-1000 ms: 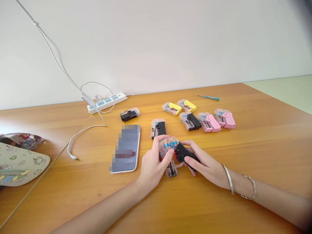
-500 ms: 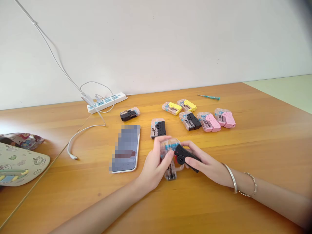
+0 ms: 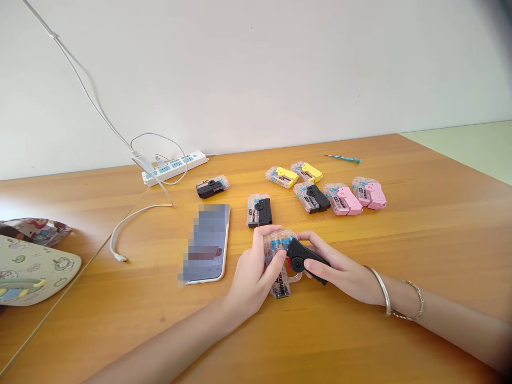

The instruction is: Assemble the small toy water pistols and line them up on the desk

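Note:
My left hand (image 3: 254, 272) grips a small clear plastic toy case (image 3: 279, 266) with blue parts inside, fingers wrapped round its left side. My right hand (image 3: 340, 269) pinches the black hinged part (image 3: 301, 257) that sticks out of that case to the right. Both hands hold the piece just above the wooden table (image 3: 360, 330), near its middle. Two bracelets sit on my right wrist.
Similar small toys lie behind the hands: a black one (image 3: 259, 210), another black one (image 3: 213, 186), two yellow (image 3: 282, 177), a black (image 3: 312, 197) and two pink (image 3: 343, 200). A phone (image 3: 206, 242) lies left of my hands. A power strip (image 3: 175, 167) with cables, a teal screwdriver (image 3: 343, 158) and a patterned pouch (image 3: 32, 261) are also there.
The clear case has shifted slightly in my hands, and my left fingers have re-gripped it. My right hand stays on the black part.

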The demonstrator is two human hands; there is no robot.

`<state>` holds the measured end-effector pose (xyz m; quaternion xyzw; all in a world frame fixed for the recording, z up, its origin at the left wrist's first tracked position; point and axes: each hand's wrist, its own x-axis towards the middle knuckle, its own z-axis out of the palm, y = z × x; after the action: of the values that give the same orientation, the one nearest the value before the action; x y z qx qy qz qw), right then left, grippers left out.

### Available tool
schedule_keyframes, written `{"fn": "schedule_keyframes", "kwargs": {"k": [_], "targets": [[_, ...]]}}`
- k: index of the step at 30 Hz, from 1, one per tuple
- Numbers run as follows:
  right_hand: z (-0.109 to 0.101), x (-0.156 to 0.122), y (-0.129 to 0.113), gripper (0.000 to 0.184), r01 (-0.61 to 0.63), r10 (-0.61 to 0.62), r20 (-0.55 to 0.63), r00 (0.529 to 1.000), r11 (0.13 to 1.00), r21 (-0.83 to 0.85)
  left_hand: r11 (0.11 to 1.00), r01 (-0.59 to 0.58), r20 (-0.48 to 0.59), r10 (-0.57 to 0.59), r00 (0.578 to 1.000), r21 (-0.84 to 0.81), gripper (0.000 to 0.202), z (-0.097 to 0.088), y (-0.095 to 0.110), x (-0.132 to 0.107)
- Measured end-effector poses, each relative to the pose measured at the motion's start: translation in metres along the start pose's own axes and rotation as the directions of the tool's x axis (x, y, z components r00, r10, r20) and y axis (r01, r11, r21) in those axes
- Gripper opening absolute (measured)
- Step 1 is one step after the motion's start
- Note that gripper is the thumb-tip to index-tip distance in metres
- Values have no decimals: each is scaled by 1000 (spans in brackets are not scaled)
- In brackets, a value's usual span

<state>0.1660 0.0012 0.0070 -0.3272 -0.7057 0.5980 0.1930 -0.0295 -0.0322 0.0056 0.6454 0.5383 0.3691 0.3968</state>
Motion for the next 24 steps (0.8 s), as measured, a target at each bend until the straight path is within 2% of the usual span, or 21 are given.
{"fn": "schedule_keyframes", "kwargs": {"k": [4, 10, 17, 24], "targets": [[-1, 1, -3, 41, -15, 14, 27, 1000, 999, 40, 1000, 7, -5, -7, 1000, 26, 26, 0, 0, 0], [-5, 3, -8, 40, -32, 25, 98, 995, 997, 72, 999, -37, 65, 39, 997, -27, 25, 0, 0, 0], [-2, 2, -4, 42, -13, 12, 47, 999, 999, 29, 996, -35, 74, 41, 996, -79, 23, -1, 4, 1], [5, 2, 4, 34, 43, -40, -114, 993, 999, 27, 1000, -3, 65, 4, 998, -11, 32, 0, 1, 1]]}}
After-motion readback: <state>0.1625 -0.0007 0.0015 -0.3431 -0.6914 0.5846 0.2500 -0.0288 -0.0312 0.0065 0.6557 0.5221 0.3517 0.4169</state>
